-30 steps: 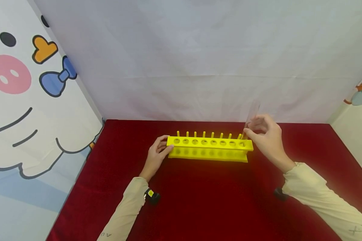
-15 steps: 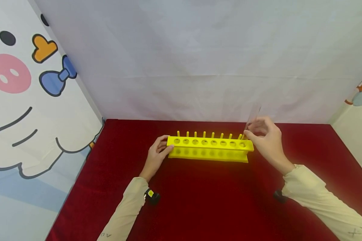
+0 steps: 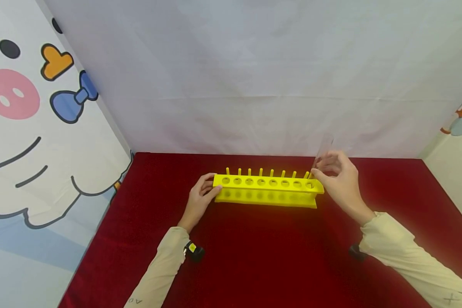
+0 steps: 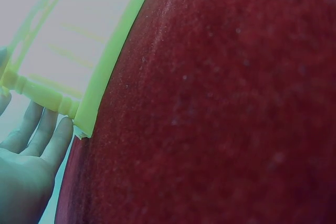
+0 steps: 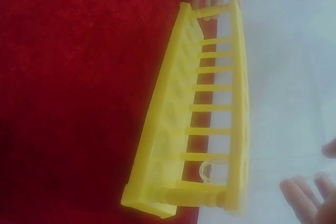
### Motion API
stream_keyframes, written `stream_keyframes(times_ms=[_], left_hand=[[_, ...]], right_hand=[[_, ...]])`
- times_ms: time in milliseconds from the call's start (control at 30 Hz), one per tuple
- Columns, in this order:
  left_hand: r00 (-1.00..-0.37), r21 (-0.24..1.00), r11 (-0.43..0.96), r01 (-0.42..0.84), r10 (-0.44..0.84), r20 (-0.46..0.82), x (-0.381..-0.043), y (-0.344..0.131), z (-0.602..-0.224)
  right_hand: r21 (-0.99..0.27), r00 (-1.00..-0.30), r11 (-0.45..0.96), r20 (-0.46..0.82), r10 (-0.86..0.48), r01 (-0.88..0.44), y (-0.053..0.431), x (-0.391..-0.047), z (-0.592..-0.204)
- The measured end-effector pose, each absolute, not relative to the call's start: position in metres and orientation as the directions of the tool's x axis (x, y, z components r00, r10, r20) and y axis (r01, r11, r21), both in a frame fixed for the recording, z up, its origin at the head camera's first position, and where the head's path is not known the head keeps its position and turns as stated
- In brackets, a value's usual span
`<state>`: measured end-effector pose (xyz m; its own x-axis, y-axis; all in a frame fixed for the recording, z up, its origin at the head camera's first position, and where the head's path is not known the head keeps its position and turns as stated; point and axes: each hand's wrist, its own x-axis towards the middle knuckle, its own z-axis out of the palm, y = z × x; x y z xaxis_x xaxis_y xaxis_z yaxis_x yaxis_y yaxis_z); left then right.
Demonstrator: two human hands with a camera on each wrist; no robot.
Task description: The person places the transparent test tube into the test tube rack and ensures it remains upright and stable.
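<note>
A yellow test tube rack [image 3: 267, 184] stands on the red cloth, with a row of holes in its upper plate and pegs along the back. My left hand [image 3: 199, 199] grips its left end, thumb on the front edge of the upper plate; the left wrist view has the fingers [image 4: 56, 140] by the end post. At the other end, my right hand [image 3: 340, 182] pinches a clear test tube [image 3: 323, 147] between thumb and fingers. The tube leans slightly right, its lower part in the rightmost hole. From the right wrist, its rounded bottom [image 5: 206, 171] shows below the upper plate.
Red cloth [image 3: 254, 256] covers the table around the rack. A white curtain [image 3: 254, 85] hangs behind the table's back edge. On the left stands a panel [image 3: 96, 158] with cartoon figures, and another printed panel [image 3: 458, 158] is on the right.
The right hand has moved slightly down, and the test tube has sunk a little lower in its hole. The left hand and the rack have stayed practically in place.
</note>
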<state>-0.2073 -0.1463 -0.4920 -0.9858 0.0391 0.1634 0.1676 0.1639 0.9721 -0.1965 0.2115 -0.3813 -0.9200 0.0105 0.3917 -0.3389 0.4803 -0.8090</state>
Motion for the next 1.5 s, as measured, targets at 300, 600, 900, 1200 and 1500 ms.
stream_keyframes(times_ms=[300,600,900,1200,1500], left_hand=[[-0.987,0.973,0.166,0.158,0.043,0.153,-0.207,-0.147,-0.491],[-0.989,0.976,0.161,0.146,0.049,0.140,-0.206,-0.147,-0.489],[-0.987,0.975,0.156,0.157,0.046,0.152,-0.205,-0.146,-0.490],[-0.987,0.975,0.155,0.158,0.045,0.153,-0.205,-0.146,-0.490],[-0.988,0.976,0.153,0.155,0.044,0.150,-0.206,-0.146,-0.491]], right_hand=[[-0.800,-0.921,0.493,0.389,-0.006,-0.341,0.213,-0.197,-0.386],[-0.793,-0.923,0.507,0.384,-0.014,-0.337,0.214,-0.198,-0.390],[-0.799,-0.925,0.498,0.379,-0.017,-0.336,0.214,-0.197,-0.393],[-0.793,-0.923,0.499,0.384,-0.034,-0.349,0.205,-0.188,-0.381],[-0.796,-0.932,0.511,0.362,-0.026,-0.323,0.214,-0.197,-0.401]])
